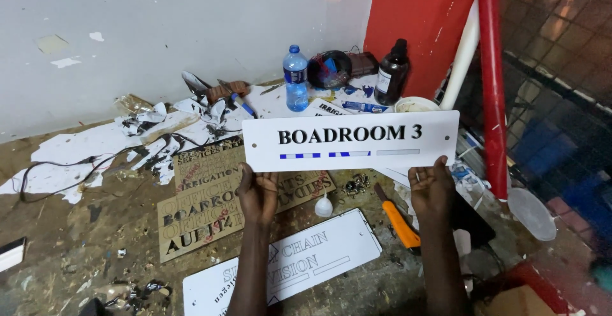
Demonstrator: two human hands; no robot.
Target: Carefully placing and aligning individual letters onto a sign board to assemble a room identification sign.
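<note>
Holding a long white rectangular sign plate [350, 140] upright in the middle of the frame, both hands grip its lower edge. The left hand [258, 195] has its fingers [247, 177] curled closed around the plate's bottom left; the right hand [431, 188] has its fingers [426, 172] closed on the bottom right. The plate is smooth and glossy, with black lettering and a broken blue stripe. Below it the worn, paint-flecked bench [76, 239] carries a brown cut-out stencil sheet [204, 207], a second white sign [299, 262], an orange utility knife [398, 220] and torn white paper scraps [95, 147]. Behind stand a clear plastic water bottle [295, 77] and a dark glass bottle [392, 73], against a white wall [159, 22] and a red pole [492, 80].
</note>
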